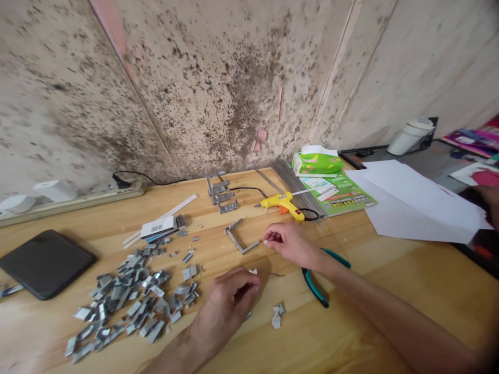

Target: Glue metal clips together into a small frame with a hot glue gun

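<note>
My left hand [230, 298] is closed above the table, thumb against the bent fingers, with a small white scrap [253, 271] at the fingertips. Close to the end of a grey metal U-shaped frame [235, 240], my right hand [286, 241] pinches a tiny whitish piece [265, 241]. Whether that piece touches the frame I cannot tell. A thin wire-like piece [276, 274] lies between the hands. Teal-handled pliers [315, 288] rest partly under my right forearm. Nearer me are a pale scrap [276, 318] and a small metal bit [281, 307].
Many folded metal pieces [132, 296] are heaped at left, beside a black flat case [47, 264]. Behind are an assembled metal structure [221, 192], a yellow glue gun [284, 203] with its cord, and thin rods [298, 186]. Tissues [317, 163], a green booklet [346, 195] and paper [421, 197] lie right.
</note>
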### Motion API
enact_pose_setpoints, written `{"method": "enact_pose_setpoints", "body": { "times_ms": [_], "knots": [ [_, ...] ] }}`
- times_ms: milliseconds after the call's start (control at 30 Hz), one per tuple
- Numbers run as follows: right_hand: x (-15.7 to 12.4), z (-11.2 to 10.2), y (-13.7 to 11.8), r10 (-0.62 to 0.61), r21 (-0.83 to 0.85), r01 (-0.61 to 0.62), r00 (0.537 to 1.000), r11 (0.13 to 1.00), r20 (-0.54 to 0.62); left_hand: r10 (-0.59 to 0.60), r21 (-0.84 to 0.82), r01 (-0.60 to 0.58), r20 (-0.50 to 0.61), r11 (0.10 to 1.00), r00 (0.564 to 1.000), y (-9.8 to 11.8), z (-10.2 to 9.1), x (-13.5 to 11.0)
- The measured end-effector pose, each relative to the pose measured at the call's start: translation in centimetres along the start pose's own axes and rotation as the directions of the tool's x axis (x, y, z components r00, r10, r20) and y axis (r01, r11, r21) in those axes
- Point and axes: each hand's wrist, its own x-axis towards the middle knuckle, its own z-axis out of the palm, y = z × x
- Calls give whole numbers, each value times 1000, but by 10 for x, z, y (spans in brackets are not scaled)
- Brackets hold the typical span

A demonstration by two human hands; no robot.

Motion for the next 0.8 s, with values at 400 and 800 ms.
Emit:
{"method": "enact_pose_setpoints", "body": {
  "times_ms": [400,800],
  "knots": [
    [5,4,-8,-245,-305,241,969,921,25,30,6,-30,-31,1000,999,-2,-3,2],
    [7,10,-6,-248,-334,235,969,913,3,62,15,-62,-46,998,997,-5,-1,2]
  ]
}}
